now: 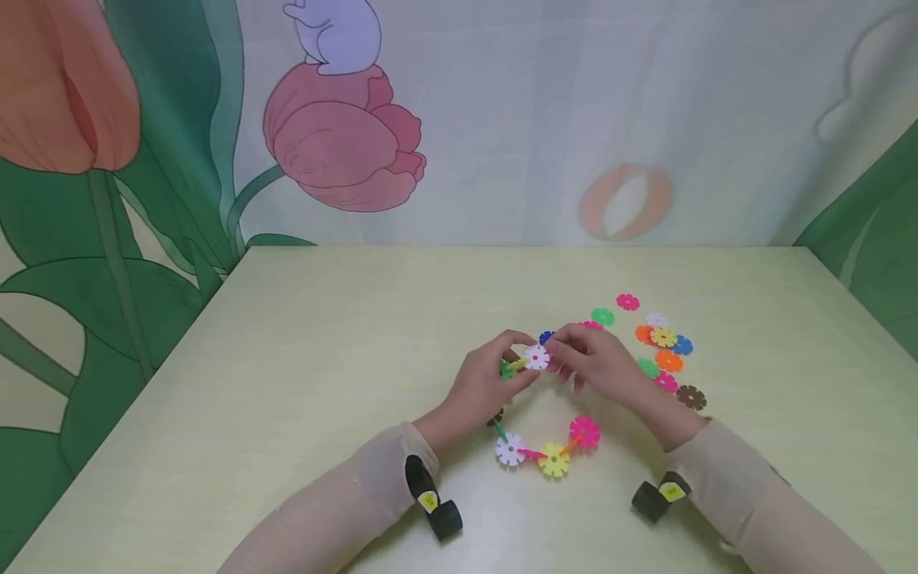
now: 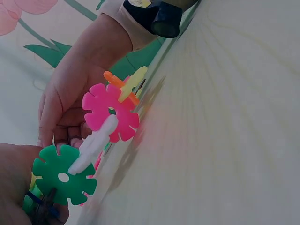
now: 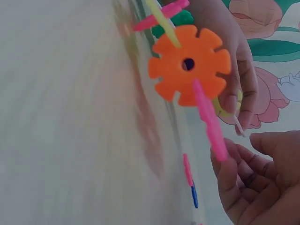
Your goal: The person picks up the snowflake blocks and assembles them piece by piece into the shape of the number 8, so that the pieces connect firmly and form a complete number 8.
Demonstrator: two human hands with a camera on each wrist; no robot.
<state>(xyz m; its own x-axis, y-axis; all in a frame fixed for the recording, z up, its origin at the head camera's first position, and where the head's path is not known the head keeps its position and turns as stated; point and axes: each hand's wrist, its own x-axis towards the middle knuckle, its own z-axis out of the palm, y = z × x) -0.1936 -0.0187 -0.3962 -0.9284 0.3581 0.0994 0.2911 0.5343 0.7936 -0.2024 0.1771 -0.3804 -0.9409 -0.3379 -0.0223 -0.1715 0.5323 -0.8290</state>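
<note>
My left hand point(image 1: 482, 384) pinches a white flower-shaped plastic disc point(image 1: 536, 357) above the table. This disc joins a chain of notched discs, among them a yellow disc point(image 1: 516, 364) and a green disc point(image 2: 64, 175). The chain hangs down and curves right through a white disc point(image 1: 510, 450) and a yellow disc point(image 1: 555, 461) to a pink disc point(image 1: 584, 433). Beside the pinched disc is my right hand point(image 1: 598, 363), fingers bent; whether they grip its edge or another piece is hidden. An orange disc point(image 3: 189, 65) of the chain hangs in front of the right wrist camera.
Loose discs lie beyond and right of my right hand, among them a pink disc point(image 1: 627, 302), a green disc point(image 1: 603, 317), an orange disc point(image 1: 668, 361) and a brown disc point(image 1: 692, 397). The pale table point(image 1: 344, 319) ends at a printed curtain point(image 1: 502, 119).
</note>
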